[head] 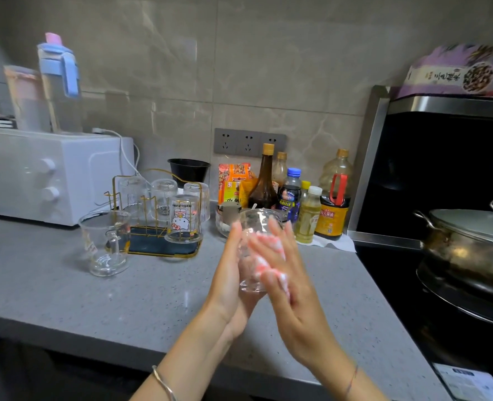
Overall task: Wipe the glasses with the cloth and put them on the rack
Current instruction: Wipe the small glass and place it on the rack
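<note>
Both hands shared the grip: the left hand [228, 273] cupped round a clear glass [252, 221] from below and the side, and the right hand [285, 285] curved over its near face, holding a pink-and-white cloth [268, 244] against it. The glass was upright, mouth up, held in the air above the grey desk [152, 299] and touching nothing else. The fingers were blurred, so exactly how each one lay could not be made out.

This looked like the wiping step, with the outer wall being rubbed. Whether the inside had been done could not be told.

To the left, well apart from the hands, the gold wire rack [158, 250] stood on the desk with several glasses upside down on its pegs, a cartoon-printed glass [183, 218] at its front right corner. A clear mug [106, 244] stood upright on the desk just beside the rack's left end, apparently yet to be racked.

Behind the hands stood sauce and oil bottles [264, 180]. A white oven [37, 175] sat at the far left and a lidded steel pot [470, 235] at the right.

The next move would likely call for taking the cloth away, turning the glass mouth down and carrying it left to a free peg, clear of the glasses already hanging there.
</note>
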`<state>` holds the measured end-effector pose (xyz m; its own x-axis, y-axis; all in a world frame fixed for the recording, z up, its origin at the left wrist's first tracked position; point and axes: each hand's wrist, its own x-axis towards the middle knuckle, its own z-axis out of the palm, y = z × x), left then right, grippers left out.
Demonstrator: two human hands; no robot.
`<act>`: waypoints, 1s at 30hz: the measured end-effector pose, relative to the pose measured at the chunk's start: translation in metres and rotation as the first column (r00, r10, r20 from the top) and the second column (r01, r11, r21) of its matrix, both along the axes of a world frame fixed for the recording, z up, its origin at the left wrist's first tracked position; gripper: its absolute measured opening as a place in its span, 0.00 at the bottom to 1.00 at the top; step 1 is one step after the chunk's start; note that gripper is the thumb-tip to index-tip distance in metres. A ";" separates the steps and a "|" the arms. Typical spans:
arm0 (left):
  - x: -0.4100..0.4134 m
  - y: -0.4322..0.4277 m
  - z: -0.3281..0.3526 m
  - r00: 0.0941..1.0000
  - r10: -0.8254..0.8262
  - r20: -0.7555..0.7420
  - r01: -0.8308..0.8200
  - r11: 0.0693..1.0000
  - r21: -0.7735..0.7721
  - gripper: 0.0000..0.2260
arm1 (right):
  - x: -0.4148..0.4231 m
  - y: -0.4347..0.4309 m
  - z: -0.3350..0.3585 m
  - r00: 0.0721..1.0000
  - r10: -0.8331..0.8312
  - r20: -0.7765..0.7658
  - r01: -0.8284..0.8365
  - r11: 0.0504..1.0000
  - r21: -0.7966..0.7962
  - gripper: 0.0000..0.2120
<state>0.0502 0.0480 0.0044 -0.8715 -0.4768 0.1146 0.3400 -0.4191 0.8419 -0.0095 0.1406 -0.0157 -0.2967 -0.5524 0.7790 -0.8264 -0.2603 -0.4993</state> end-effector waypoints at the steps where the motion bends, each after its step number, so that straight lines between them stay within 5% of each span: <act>1: -0.001 -0.002 -0.001 1.000 -0.004 0.005 0.004 1.000 0.018 0.34 | 0.003 0.001 -0.004 0.999 -0.005 -0.054 0.005 1.000 -0.002 0.21; 6: -0.001 0.003 0.002 0.997 -0.070 -0.028 0.071 0.997 0.028 0.34 | 0.001 0.002 -0.002 0.986 -0.053 -0.161 0.049 0.998 -0.031 0.19; 10: 0.002 0.002 0.002 0.996 -0.075 -0.038 0.074 0.997 -0.016 0.25 | -0.004 -0.001 0.013 0.993 -0.066 -0.096 0.061 0.997 -0.050 0.21; 16: 0.005 0.000 -0.005 0.993 -0.109 0.035 0.109 0.994 0.010 0.27 | -0.018 -0.005 0.038 0.992 -0.060 0.112 0.066 0.997 -0.044 0.22; 24: 0.007 0.002 -0.001 0.994 -0.097 -0.044 0.099 0.994 0.049 0.25 | -0.004 -0.006 0.015 0.998 0.012 0.068 -0.010 1.000 -0.030 0.22; 30: 0.006 -0.002 0.001 0.996 -0.084 -0.002 0.084 0.992 0.089 0.33 | 0.008 0.002 -0.011 0.997 0.013 -0.074 -0.012 1.000 0.014 0.21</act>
<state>0.0565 0.0463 0.0052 -0.9091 -0.4101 0.0730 0.2987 -0.5197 0.8004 -0.0011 0.1424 -0.0264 -0.2313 -0.5665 0.7909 -0.8582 -0.2641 -0.4402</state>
